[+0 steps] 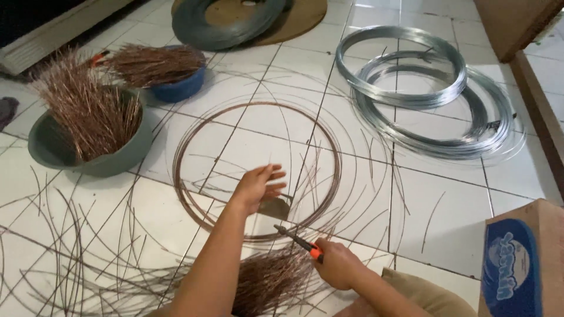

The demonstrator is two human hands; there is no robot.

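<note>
My left hand (258, 186) hovers with fingers spread over the near side of a large copper-coloured wire coil (194, 135) lying on the white tiled floor. It holds nothing that I can see. My right hand (336, 262) grips orange-handled cutting pliers (298, 240), whose dark jaws point left toward the coil's near edge. A heap of short cut wire pieces (270, 280) lies on the floor just below my hands.
A grey bowl (53, 149) and a blue bowl (182, 88) hold bundles of cut wire at left. Silver wire coils (435, 94) lie at right, a dark coil (223, 29) at top. Loose wire strands (64, 246) litter the floor. A cardboard box (520, 264) stands bottom right.
</note>
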